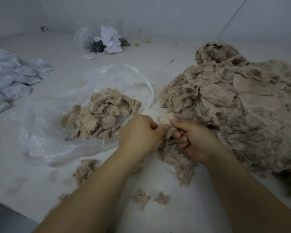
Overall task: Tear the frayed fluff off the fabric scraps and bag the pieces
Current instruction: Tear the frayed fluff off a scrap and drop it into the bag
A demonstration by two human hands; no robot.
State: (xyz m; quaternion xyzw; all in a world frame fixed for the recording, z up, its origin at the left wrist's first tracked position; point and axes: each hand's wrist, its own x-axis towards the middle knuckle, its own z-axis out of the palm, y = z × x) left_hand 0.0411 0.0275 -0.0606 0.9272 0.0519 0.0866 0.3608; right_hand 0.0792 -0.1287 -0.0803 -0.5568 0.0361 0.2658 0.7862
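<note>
My left hand [139, 133] and my right hand [194, 140] meet at the centre, and both pinch one beige fabric scrap [165, 120] between their fingertips. Frayed fluff [176, 158] hangs below the scrap and lies under my right hand. A big heap of beige fluffy scraps [242, 106] fills the right side. To the left, a clear plastic bag [60, 132] lies open on the white surface with a pile of cleaned beige pieces [101, 116] in its mouth.
Loose tufts of fluff [84, 170] lie near my forearms. A pile of pale blue-white fabric pieces [13, 78] sits at the far left. At the back stands another clear bag with white and dark scraps [106, 39]. A grey wall closes the rear.
</note>
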